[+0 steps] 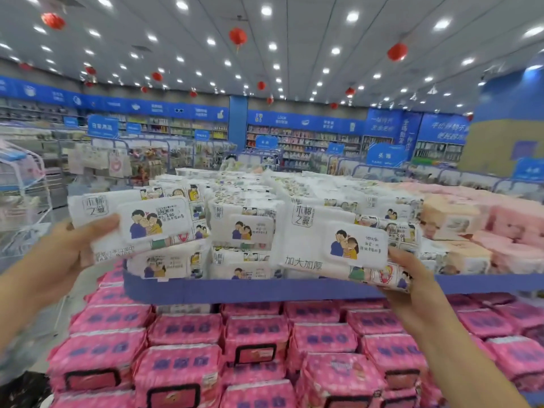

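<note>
left hand: thumb and fingers clamped on left white cartoon-print soft plastic wipes pack, by blue shelf front-left corner | right hand: grips right white cartoon-print soft plastic wipes pack, over front edge | status: both picked, placing likely pending

ceiling spotlights | red lanterns | blue wall signs, blurred

The left wipes pack reads 木棉之翼 and 3.00. The right wipes pack reads 木棉之翼 and 加大加厚. A blue aisle sign says 日常用品.
</note>
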A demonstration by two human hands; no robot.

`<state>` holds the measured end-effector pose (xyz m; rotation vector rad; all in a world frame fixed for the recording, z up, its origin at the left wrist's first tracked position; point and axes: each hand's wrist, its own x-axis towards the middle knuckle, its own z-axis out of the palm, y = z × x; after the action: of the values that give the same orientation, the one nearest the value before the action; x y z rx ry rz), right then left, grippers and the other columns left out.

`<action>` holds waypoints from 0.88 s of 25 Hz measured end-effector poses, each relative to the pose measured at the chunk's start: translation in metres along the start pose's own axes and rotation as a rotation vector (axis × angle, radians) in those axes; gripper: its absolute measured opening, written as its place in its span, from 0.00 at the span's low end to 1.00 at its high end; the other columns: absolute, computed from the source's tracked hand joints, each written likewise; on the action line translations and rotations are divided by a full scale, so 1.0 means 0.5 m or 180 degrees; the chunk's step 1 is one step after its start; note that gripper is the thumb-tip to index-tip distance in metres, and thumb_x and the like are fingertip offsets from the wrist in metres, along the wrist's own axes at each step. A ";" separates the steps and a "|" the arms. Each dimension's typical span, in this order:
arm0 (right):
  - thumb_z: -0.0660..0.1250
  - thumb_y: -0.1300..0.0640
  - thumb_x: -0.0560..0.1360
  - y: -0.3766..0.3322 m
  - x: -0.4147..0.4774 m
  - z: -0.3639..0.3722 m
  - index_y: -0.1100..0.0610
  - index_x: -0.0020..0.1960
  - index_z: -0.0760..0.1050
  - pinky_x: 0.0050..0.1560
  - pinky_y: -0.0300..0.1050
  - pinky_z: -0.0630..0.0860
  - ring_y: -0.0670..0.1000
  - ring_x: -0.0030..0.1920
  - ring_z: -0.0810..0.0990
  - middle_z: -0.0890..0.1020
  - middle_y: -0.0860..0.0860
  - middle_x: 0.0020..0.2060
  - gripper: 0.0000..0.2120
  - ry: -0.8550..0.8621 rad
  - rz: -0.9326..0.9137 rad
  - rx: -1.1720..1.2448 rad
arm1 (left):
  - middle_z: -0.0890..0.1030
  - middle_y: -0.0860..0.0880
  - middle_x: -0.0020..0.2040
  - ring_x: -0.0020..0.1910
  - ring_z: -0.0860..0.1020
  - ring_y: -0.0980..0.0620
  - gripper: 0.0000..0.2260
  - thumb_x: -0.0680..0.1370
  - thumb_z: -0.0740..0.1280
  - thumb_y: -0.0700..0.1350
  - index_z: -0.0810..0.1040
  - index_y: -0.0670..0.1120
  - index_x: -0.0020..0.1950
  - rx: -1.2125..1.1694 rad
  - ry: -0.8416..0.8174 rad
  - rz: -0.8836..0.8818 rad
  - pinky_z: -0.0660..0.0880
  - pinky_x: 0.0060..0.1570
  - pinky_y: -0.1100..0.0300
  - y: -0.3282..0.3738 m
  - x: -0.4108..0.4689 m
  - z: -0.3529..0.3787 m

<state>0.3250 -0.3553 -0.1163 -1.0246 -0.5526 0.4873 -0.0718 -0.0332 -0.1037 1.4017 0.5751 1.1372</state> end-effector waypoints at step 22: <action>0.64 0.21 0.62 0.037 0.307 -0.076 0.59 0.50 0.75 0.46 0.59 0.76 0.66 0.46 0.81 0.83 0.62 0.44 0.41 0.0094 -0.0508 -0.3059 | 0.85 0.42 0.62 0.62 0.82 0.41 0.31 0.71 0.77 0.51 0.75 0.42 0.70 0.0512 -0.0662 -0.0315 0.78 0.62 0.47 -0.088 0.198 -0.035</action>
<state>0.4638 -0.2777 -0.1176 -1.8741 -0.8623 0.0321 -0.0350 0.0693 -0.1184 1.5894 0.5894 0.8690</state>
